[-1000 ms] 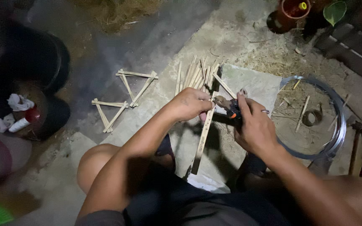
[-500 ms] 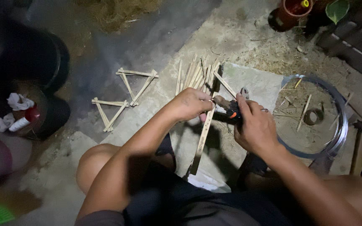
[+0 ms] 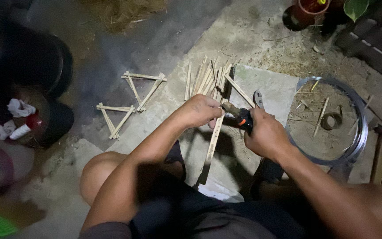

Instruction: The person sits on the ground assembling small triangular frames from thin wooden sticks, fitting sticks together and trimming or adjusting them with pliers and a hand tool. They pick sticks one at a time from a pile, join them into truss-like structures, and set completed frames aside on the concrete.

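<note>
My left hand [image 3: 202, 110] grips a long bamboo stick [image 3: 212, 144] that runs down toward my lap. My right hand [image 3: 265, 135] is closed on the handles of pliers [image 3: 244, 116], whose metal jaws [image 3: 258, 98] stick up past my fingers. The two hands meet over a flat stone slab [image 3: 270, 90]. Just beyond them lies a bundle of several cut bamboo sticks [image 3: 206, 79]. Two finished bamboo triangles, one [image 3: 143, 88] farther and one [image 3: 116, 117] nearer, lie on the ground to the left.
A coil of wire [image 3: 330, 121] forms a ring on the ground at right, with a small roll inside. A clay pot [image 3: 308, 9] stands at the top right. Dark round containers [image 3: 36, 79] with white and red items sit at left. My bare knee [image 3: 100, 175] is below.
My hands have barely shifted; the pliers and stick stay in the same grip.
</note>
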A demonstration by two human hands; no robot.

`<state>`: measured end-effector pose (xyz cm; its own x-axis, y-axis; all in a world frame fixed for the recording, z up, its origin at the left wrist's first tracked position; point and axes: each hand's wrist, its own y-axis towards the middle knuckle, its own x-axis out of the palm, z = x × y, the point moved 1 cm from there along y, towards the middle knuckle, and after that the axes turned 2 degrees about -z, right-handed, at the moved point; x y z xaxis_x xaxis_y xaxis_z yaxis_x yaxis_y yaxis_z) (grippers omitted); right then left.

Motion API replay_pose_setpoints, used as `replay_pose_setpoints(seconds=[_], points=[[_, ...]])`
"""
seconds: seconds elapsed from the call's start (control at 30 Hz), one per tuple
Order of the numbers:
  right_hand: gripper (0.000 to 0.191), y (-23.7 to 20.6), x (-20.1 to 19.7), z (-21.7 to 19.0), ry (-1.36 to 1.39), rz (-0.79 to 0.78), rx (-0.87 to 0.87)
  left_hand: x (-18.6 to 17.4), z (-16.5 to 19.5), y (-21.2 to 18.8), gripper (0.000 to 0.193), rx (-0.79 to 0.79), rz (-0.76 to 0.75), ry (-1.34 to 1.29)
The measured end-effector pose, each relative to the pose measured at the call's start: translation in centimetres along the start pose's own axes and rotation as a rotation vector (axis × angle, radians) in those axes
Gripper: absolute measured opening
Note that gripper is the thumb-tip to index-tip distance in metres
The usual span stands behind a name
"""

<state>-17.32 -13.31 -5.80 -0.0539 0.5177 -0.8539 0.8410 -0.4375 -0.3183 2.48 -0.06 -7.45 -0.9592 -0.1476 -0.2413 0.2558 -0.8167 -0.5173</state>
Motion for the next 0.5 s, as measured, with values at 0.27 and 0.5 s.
replay_pose_setpoints(seconds=[0.27,0.5], points=[[0.041,0.2,1.1,-0.3,0.043,0.000,-0.025,-0.2,-1.2,0.0,0.024,-0.029,-0.020,0.036],[0.050,-0.6,-0.7,0.9,0.434,-0.081,0.244,-0.7,-0.6,-0.4,0.023,0.103,-0.046,-0.056]])
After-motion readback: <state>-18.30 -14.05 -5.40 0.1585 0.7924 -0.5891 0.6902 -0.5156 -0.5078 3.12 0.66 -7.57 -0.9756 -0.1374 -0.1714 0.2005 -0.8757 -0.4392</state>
